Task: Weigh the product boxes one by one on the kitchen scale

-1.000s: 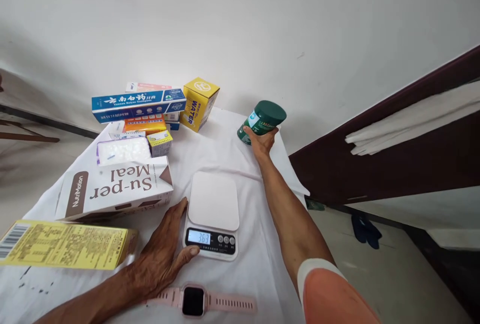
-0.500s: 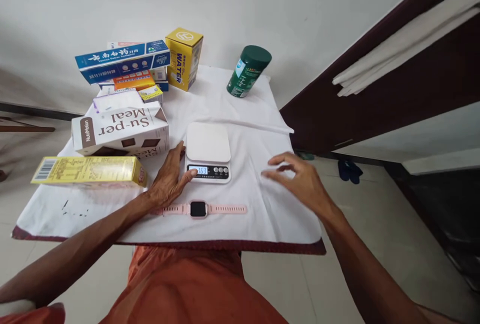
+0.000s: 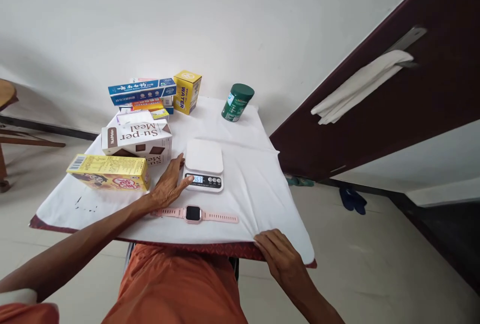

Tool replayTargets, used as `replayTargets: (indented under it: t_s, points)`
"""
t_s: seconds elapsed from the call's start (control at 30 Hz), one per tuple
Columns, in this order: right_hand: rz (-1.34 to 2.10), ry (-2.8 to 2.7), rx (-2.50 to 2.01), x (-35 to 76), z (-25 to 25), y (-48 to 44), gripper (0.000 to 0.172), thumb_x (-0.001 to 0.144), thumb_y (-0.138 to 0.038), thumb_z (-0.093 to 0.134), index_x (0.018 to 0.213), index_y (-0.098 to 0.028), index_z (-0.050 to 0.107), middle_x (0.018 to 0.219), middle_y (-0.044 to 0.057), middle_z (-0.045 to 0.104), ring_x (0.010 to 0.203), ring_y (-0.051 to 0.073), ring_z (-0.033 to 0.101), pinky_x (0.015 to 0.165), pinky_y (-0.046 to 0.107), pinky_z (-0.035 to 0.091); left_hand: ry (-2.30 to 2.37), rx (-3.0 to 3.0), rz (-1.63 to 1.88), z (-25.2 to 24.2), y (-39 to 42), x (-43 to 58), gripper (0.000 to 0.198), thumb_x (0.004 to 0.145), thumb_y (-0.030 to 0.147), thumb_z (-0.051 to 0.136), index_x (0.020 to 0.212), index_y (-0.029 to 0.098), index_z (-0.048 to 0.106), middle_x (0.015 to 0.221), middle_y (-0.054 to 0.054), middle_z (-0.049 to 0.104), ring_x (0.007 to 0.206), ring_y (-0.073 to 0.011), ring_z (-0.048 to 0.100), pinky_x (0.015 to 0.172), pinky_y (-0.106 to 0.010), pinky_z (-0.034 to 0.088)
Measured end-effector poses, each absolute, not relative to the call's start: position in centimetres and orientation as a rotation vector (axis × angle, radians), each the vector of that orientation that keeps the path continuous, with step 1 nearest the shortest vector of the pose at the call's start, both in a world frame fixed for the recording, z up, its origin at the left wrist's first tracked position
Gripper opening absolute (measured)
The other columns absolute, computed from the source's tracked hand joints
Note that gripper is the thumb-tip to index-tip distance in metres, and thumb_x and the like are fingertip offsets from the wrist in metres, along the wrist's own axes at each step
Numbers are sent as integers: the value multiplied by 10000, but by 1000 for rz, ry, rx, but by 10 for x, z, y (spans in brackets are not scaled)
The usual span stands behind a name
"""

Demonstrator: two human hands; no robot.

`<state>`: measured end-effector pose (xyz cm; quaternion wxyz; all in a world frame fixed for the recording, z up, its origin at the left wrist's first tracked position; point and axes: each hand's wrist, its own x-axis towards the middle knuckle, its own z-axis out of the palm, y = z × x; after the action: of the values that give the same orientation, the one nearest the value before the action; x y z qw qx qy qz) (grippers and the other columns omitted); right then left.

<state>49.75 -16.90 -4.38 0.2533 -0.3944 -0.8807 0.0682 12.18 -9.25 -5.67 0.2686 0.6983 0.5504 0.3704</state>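
My left hand [image 3: 168, 183] lies with fingers spread against the left side of a white kitchen scale [image 3: 204, 156], its thumb over the edge of the lit display. Nothing rests on the scale's plate. At the table's front edge, my right hand [image 3: 279, 253] is closed on the hem of the white tablecloth [image 3: 258, 189], pulling folds into it. A pink-strapped smartwatch [image 3: 193, 213] lies flat in front of the scale, its left strap end partly behind my left wrist.
Left of the scale stand a yellow box [image 3: 108, 166], a white "Su-per Meal" box [image 3: 137, 139] and stacked cartons with a blue toothpaste box [image 3: 142, 92] on top. Behind are a yellow "WATER" box [image 3: 187, 93] and a green canister [image 3: 237, 102]. A towel [image 3: 360, 86] hangs from the door handle.
My right hand has moved down from above the right side of the table to the front edge and taken hold of the tablecloth. My left hand stays beside the scale. The view has tilted up.
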Motion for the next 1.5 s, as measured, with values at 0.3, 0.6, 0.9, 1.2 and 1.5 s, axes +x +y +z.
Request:
replayTargets:
  t_s: [0.3, 0.6, 0.9, 1.2, 1.5]
  points:
    - [494, -2543, -1158, 506, -24, -176, 280, 1075, -237, 440, 832, -264, 577, 724, 15, 602, 644, 186, 562, 614, 340, 491, 1494, 1923, 932, -51, -110, 124, 819, 1038, 620, 431, 1661, 143, 195, 1544, -222, 474, 1464, -349, 472, 1224, -565, 408]
    - [1013, -2466, -1553, 535, 10, -146, 338, 1025, -470, 554, 792, -258, 675, 786, 25, 720, 694, 202, 659, 591, 309, 492, 1482, 1882, 911, -46, -116, 124, 816, 1040, 617, 432, 1660, 142, 196, 1545, -220, 470, 1470, -340, 473, 1245, -559, 387]
    - [353, -2269, -1434, 431, -9, 40, 609, 1034, -558, 374, 1490, -196, 551, 1576, 152, 540, 1488, 320, 456, 1232, 513, 374, 1454, 1763, 1004, -49, -116, 125, 805, 1035, 623, 443, 1661, 183, 192, 1536, -218, 470, 1439, -349, 518, 1225, -592, 409]
    - [260, -2160, -2094, 479, -61, 91, 815, 991, -639, 335, 1585, -93, 445, 1692, 246, 348, 1592, 405, 276, 1266, 616, 251, 1392, 1719, 1048, -53, -117, 126, 827, 1033, 625, 448, 1663, 168, 166, 1509, -230, 466, 1411, -342, 527, 1204, -588, 429]
    - [249, -2272, -967, 335, 43, -12, 377, 984, -546, 615, 1190, -236, 674, 1206, 132, 717, 1099, 310, 691, 924, 522, 600, 1396, 1680, 1127, -63, -112, 129, 788, 1016, 618, 519, 1628, 176, 294, 1478, -202, 519, 1349, -320, 577, 1150, -557, 492]
